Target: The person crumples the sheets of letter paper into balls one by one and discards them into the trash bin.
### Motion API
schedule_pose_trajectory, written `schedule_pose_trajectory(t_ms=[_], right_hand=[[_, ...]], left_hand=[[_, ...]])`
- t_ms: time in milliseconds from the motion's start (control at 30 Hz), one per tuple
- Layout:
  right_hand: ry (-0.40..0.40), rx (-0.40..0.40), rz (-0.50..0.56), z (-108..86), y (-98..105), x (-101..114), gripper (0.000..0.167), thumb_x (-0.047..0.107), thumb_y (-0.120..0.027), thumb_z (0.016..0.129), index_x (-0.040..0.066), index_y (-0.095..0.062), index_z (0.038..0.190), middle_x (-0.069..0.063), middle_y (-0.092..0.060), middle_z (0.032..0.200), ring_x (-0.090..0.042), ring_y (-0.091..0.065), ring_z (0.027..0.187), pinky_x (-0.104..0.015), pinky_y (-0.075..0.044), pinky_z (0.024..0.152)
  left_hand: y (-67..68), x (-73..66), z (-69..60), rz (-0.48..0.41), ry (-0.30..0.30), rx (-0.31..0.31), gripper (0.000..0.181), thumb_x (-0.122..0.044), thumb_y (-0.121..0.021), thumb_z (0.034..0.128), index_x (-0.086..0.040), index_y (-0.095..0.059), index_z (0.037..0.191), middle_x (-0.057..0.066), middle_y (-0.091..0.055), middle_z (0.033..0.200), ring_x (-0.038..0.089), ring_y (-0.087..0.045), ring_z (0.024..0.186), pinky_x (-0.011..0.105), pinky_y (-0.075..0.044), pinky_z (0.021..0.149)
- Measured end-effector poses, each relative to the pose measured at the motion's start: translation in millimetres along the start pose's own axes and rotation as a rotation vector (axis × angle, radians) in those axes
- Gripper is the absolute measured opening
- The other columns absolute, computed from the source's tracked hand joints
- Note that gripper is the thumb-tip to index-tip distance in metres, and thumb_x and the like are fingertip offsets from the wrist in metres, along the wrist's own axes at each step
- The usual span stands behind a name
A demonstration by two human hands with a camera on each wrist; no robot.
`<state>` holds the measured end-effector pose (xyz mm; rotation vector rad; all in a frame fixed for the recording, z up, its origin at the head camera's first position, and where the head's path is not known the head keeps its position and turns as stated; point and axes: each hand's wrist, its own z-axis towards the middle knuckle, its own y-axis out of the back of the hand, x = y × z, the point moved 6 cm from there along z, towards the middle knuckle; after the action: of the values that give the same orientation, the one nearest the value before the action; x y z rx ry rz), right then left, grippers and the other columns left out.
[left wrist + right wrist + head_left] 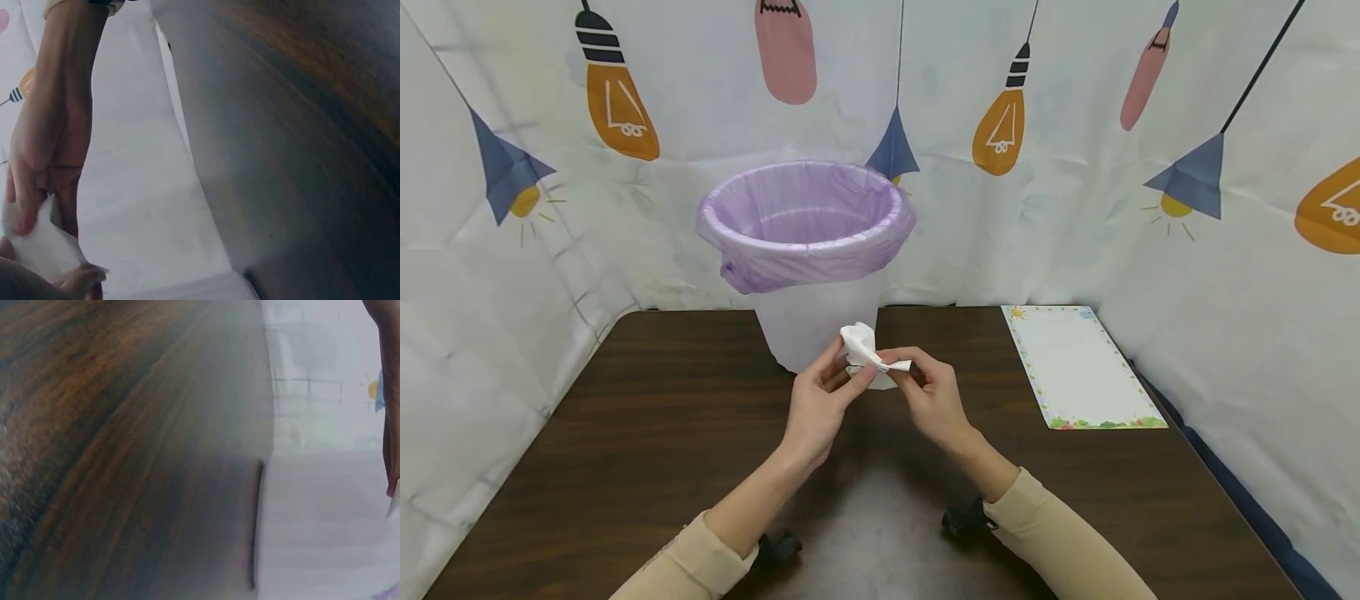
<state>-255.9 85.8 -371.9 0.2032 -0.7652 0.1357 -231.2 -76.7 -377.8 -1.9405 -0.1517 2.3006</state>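
A crumpled white tissue or paper piece (pixel 861 345) is held up between both hands, in front of the bin. The left hand (pixel 817 408) pinches its left side between thumb and fingers, and the right hand (pixel 937 402) pinches a narrow twisted end. In the left wrist view the white piece (pixel 47 247) spans the fingertips of the left hand (pixel 53 137). At the right edge of the right wrist view, the right hand (pixel 392 406) shows only partly, with a bit of white at its fingertips.
Behind the hands a white bin with a purple liner (pixel 805 267) stands on the dark wooden table (pixel 685 442). A white sheet with a decorated border (pixel 1084 367) lies at the back right. Patterned white cloth (pixel 1075 242) hangs around the table's back and sides.
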Motion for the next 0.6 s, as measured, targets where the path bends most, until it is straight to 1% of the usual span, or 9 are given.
schedule_pose_trajectory(t_ms=[133, 200, 267, 300, 367, 400, 467, 533, 600], right_hand=[[0.007, 0.025, 0.012, 0.7, -2, 3, 0.018, -0.015, -0.061, 0.096, -0.003, -0.067, 0.106, -0.02, -0.073, 0.112, -0.016, -0.062, 0.085, -0.026, -0.051, 0.072], [0.011, 0.04, 0.004, 1.2, -1, 4, 0.018, -0.014, -0.059, 0.097, -0.002, -0.067, 0.108, -0.019, -0.073, 0.112, -0.014, -0.056, 0.072, -0.027, -0.049, 0.065], [0.008, 0.056, 0.004, 1.5, -1, 5, 0.02, -0.015, -0.059, 0.097, -0.002, -0.068, 0.109, -0.018, -0.073, 0.112, -0.014, -0.043, 0.06, -0.029, -0.045, 0.06], [0.007, 0.062, 0.006, 1.6, 0, 5, 0.019, -0.013, -0.059, 0.098, -0.002, -0.069, 0.11, -0.016, -0.073, 0.111, -0.014, -0.041, 0.057, -0.03, -0.044, 0.058], [-0.007, 0.071, 0.01, 1.5, 1, 3, 0.019, -0.013, -0.059, 0.098, -0.001, -0.069, 0.109, -0.01, -0.072, 0.094, -0.012, -0.03, 0.05, -0.028, -0.039, 0.052], [-0.017, 0.066, 0.01, 1.2, 1, 2, 0.019, -0.013, -0.06, 0.097, -0.001, -0.07, 0.108, -0.008, -0.07, 0.09, -0.01, -0.029, 0.05, -0.026, -0.038, 0.051], [-0.036, 0.047, 0.022, 0.2, 1, 2, 0.02, -0.017, -0.061, 0.095, -0.003, -0.07, 0.104, -0.009, -0.066, 0.087, -0.007, -0.036, 0.052, -0.023, -0.04, 0.051], [-0.049, 0.009, 0.021, 0.4, 1, 4, 0.02, -0.02, -0.063, 0.092, -0.005, -0.071, 0.102, -0.011, -0.06, 0.087, -0.007, -0.049, 0.065, -0.02, -0.05, 0.058], [-0.042, -0.036, 0.012, 2.4, 0, 10, 0.018, -0.02, -0.066, 0.09, -0.008, -0.072, 0.101, -0.018, -0.06, 0.099, -0.01, -0.057, 0.081, -0.025, -0.057, 0.066]], left_hand=[[-0.4, -4.1, 2.4, 0.015, -0.039, 0.02, 0.076, -0.012, -0.077, 0.0948, -0.01, -0.037, 0.16, 0.015, -0.059, 0.137, 0.03, -0.06, 0.12, 0.031, -0.054, 0.094], [-1.9, -6.8, 4.0, 0.033, -0.076, 0.053, 0.075, -0.01, -0.075, 0.0956, -0.01, -0.036, 0.16, 0.015, -0.059, 0.138, 0.029, -0.06, 0.12, 0.031, -0.054, 0.094], [-3.6, -9.0, 4.9, 0.043, -0.109, 0.095, 0.072, -0.008, -0.074, 0.0963, -0.012, -0.039, 0.159, 0.016, -0.061, 0.135, 0.029, -0.061, 0.119, 0.032, -0.055, 0.093], [-4.8, -9.8, 5.2, 0.044, -0.124, 0.118, 0.07, -0.006, -0.073, 0.0964, -0.012, -0.04, 0.158, 0.017, -0.062, 0.134, 0.03, -0.062, 0.116, 0.032, -0.055, 0.091], [-8.4, -11.9, 5.8, 0.057, -0.16, 0.17, 0.063, -0.004, -0.072, 0.0965, -0.011, -0.047, 0.154, 0.016, -0.064, 0.129, 0.028, -0.063, 0.111, 0.031, -0.056, 0.087], [-10.1, -12.2, 6.0, 0.065, -0.172, 0.192, 0.059, -0.003, -0.072, 0.0965, -0.011, -0.051, 0.151, 0.016, -0.064, 0.126, 0.026, -0.063, 0.107, 0.03, -0.056, 0.084], [-13.1, -11.6, 6.1, 0.07, -0.182, 0.229, 0.05, -0.002, -0.072, 0.0964, -0.009, -0.058, 0.144, 0.015, -0.066, 0.12, 0.025, -0.063, 0.099, 0.029, -0.056, 0.078], [-13.8, -9.5, 6.8, 0.08, -0.177, 0.23, 0.041, -0.003, -0.071, 0.097, -0.008, -0.063, 0.137, 0.013, -0.067, 0.116, 0.022, -0.062, 0.094, 0.028, -0.055, 0.074], [-12.5, -7.3, 7.5, 0.077, -0.159, 0.207, 0.037, -0.005, -0.071, 0.0978, -0.006, -0.066, 0.134, 0.012, -0.067, 0.114, 0.02, -0.063, 0.091, 0.027, -0.055, 0.072]])
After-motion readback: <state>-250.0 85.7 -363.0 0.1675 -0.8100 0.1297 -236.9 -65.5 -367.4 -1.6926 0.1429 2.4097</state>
